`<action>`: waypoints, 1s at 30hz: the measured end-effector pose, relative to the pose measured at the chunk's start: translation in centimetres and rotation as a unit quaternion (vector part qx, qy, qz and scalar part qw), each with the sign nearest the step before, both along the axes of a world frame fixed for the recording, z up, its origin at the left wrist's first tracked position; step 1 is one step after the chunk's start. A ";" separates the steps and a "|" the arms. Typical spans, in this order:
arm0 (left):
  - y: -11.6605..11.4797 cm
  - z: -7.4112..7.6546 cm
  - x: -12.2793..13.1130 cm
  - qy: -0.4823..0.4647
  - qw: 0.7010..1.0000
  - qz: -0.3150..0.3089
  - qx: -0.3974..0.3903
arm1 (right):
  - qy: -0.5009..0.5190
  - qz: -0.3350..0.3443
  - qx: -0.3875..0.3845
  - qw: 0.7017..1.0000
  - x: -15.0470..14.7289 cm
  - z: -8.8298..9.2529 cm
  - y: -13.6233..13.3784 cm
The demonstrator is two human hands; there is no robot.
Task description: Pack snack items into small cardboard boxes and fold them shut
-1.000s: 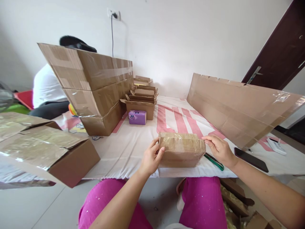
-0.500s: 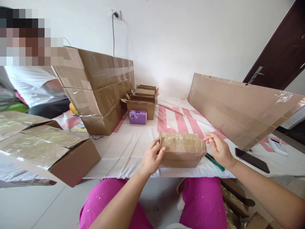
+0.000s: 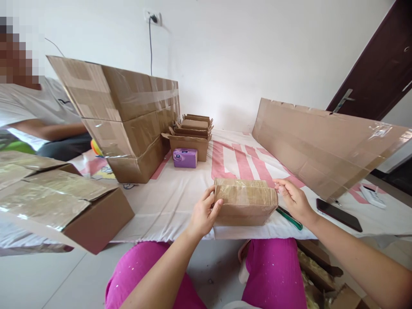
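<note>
A small taped cardboard box (image 3: 245, 202) rests at the near edge of the cloth-covered table (image 3: 167, 201). My left hand (image 3: 203, 214) grips its left end, thumb on the front face and fingers behind. My right hand (image 3: 293, 199) is at the box's upper right corner, fingers curled and touching the taped edge. A green-handled tool (image 3: 289, 218) lies on the table just under my right wrist.
A purple packet (image 3: 185, 158) sits in front of a stack of open small boxes (image 3: 191, 135). Large cardboard boxes (image 3: 128, 120) stand left, another (image 3: 71, 206) near left, and a cardboard sheet (image 3: 322, 146) right. A black phone (image 3: 339, 215) lies right. A person in white (image 3: 41, 120) sits at left.
My hands and the box have barely moved; my right fingers shifted slightly at the corner. The person at left has leaned and turned toward the table.
</note>
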State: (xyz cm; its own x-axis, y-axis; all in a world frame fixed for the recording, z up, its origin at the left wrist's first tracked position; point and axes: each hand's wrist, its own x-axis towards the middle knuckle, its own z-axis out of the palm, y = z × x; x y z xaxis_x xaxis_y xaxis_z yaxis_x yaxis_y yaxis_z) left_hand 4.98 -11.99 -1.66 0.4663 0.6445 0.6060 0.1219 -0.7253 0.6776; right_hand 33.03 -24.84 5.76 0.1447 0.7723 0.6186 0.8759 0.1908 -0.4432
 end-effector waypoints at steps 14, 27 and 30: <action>-0.6 0.6 -0.4 -0.030 0.991 0.055 0.119 | -0.232 0.074 -0.231 0.942 -3.5 0.6 -1.9; -0.9 1.2 -0.6 -0.009 0.972 0.065 0.224 | -0.388 -0.079 -0.089 0.914 -3.0 0.8 -1.8; -0.9 1.2 -0.6 -0.005 0.973 0.063 0.222 | -0.398 -0.116 -0.094 0.905 -2.1 1.0 -1.6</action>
State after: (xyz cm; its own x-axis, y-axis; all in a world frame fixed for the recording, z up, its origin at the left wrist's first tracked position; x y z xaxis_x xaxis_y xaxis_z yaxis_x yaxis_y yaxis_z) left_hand 4.40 -12.91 -0.50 0.3929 0.3700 0.8419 0.2247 -0.9264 0.3023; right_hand 30.90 -26.43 6.81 -0.1173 0.8802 0.4599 0.9387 -0.0529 0.3406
